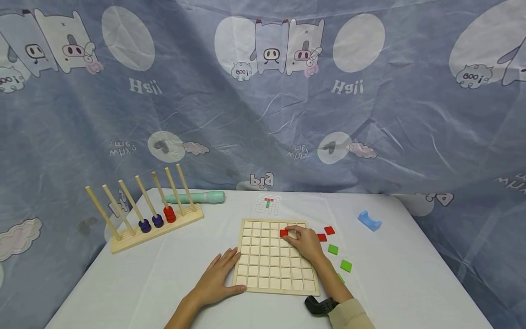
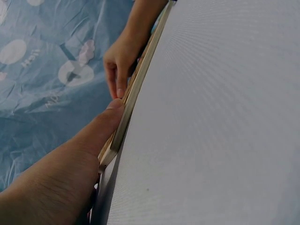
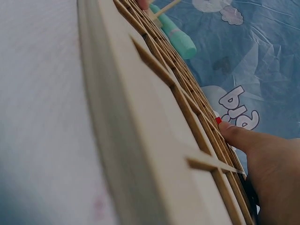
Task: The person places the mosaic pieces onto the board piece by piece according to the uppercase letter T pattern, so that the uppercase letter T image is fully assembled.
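A wooden grid board (image 1: 275, 290) lies flat on the white table. The right hand (image 1: 306, 242) reaches over its upper part, thumb and a finger at a red square tile (image 1: 284, 233) in the second row from the top. In the right wrist view the red tile (image 3: 218, 120) shows at the fingertips of the right hand (image 3: 274, 161). The left hand (image 1: 218, 278) rests at the board's lower left edge with fingers spread; in the left wrist view the thumb of the left hand (image 2: 70, 168) touches the board's side (image 2: 133, 96).
Right of the board lie red tiles (image 1: 329, 230) and several green tiles (image 1: 346, 265), with a blue curved piece (image 1: 370, 221) farther right. Behind it is a pattern card (image 1: 268, 204). A peg rack (image 1: 156, 234) with blue and red rings and a green cylinder (image 1: 213, 197) stand back left.
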A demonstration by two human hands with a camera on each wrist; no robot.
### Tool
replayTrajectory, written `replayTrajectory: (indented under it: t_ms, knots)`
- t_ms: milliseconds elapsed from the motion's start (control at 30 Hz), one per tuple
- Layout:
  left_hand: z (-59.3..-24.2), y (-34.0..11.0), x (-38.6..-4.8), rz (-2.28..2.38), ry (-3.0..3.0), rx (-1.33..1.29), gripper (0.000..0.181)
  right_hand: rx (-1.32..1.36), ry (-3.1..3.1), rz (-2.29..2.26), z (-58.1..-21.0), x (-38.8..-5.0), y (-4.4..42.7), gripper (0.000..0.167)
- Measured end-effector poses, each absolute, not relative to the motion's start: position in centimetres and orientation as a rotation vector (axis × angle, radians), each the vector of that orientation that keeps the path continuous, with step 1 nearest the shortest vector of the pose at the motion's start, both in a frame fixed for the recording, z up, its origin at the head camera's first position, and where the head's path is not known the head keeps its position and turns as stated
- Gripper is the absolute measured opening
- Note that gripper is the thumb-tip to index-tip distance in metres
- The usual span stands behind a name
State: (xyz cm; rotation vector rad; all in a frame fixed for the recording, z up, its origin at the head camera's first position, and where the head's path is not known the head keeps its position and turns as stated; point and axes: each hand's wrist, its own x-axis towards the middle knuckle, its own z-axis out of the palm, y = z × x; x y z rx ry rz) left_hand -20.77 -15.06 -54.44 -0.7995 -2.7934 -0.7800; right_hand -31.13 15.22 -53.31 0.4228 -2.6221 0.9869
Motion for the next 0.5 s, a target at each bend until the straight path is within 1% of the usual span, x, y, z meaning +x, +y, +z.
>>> replayTrajectory:
  t_ms: [300,500]
  knots:
    - [-54.4,-15.0,-20.61,-0.802,-2.805,-0.794,0.093,0.422,-2.656,0.992,-53.14,-30.92,15.3,0.035]
    - [-54.28,-15.06,-20.7,-0.788,-2.798,-0.8,0.093,0.4,-2.672,0.998,-52.95,-30.91,15.51,0.035]
